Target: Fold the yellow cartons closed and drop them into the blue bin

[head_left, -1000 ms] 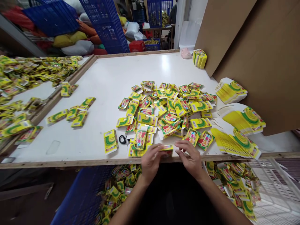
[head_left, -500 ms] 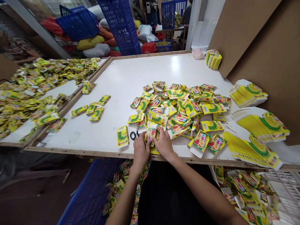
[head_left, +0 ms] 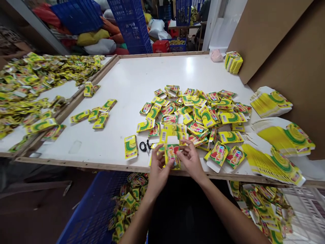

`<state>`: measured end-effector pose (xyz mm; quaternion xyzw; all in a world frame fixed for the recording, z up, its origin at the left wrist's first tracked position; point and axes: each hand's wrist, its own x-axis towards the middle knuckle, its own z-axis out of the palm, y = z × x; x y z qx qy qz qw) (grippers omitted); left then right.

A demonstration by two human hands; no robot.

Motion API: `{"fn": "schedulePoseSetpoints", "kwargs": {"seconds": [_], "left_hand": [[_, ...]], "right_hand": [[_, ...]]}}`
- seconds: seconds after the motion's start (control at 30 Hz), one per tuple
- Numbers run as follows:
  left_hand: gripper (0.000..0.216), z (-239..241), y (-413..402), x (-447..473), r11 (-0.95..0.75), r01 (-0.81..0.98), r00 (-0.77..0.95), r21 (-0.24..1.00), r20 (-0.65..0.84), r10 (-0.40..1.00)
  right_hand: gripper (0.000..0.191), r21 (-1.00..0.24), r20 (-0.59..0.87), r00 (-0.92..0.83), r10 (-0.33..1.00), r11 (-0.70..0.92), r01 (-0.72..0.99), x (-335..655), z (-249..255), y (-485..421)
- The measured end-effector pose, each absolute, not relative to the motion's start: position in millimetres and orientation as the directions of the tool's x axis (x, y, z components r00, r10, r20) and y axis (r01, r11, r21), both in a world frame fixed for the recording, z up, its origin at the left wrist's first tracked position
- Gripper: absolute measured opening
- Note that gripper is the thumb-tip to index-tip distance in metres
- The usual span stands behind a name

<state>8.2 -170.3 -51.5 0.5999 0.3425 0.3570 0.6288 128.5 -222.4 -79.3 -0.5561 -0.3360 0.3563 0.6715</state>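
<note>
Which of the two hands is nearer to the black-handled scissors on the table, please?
Left. The left hand is just right of the scissors and slightly closer to the wearer; the right hand is farther right, across the box.

Left hand [head_left: 157, 169] and right hand [head_left: 192, 161]: bare, with slender fingers [head_left: 187, 143]. Left forearm [head_left: 142, 211] and right forearm [head_left: 224, 205]: likewise bare, narrowing toward the wrists. Torso: a plain black garment [head_left: 188, 203], visible below the near edge of the desk [head_left: 137, 71]; a faint lighter patch near its middle is too dim to identify.
</note>
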Motion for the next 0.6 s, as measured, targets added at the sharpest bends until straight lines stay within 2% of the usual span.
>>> {"fn": "schedulePoseSetpoints", "kwargs": {"seconds": [0.1, 0.27, 0.4, 0.5, 0.6], "left_hand": [[0.057, -52.8, -172.1, 17.6, 0.073, -0.052, 0.588, 0.996, -0.028, 0.808], [0.033, -60.7, -151.7, 48.9, 0.088, -0.105, 0.574, 0.991, -0.012, 0.819], [0.051, -63.6, -146.2, 59.7, 0.098, -0.149, 0.577, 0.984, 0.006, 0.816], [0.048, -65.6, -158.3, 53.1, 0.057, -0.092, 0.572, 0.994, 0.007, 0.820], [0.042, -67.2, -178.5, 43.3, -0.018, -0.039, 0.549, 0.999, 0.037, 0.835]], "right_hand": [[0.037, -0.998, 0.039, 0.489, 0.871, 0.057, -0.021, 141.6, -74.8, -250.4], [0.035, -0.999, 0.026, 0.481, 0.876, 0.007, 0.041, 158.4, -79.8, -276.1], [0.036, -0.996, 0.013, 0.469, 0.883, -0.030, 0.085, 165.0, -80.2, -282.1], [0.035, -0.996, 0.023, 0.496, 0.868, -0.021, 0.082, 165.4, -79.3, -286.3], [0.033, -0.994, 0.094, 0.579, 0.810, 0.048, 0.094, 162.3, -81.5, -289.4]]}}
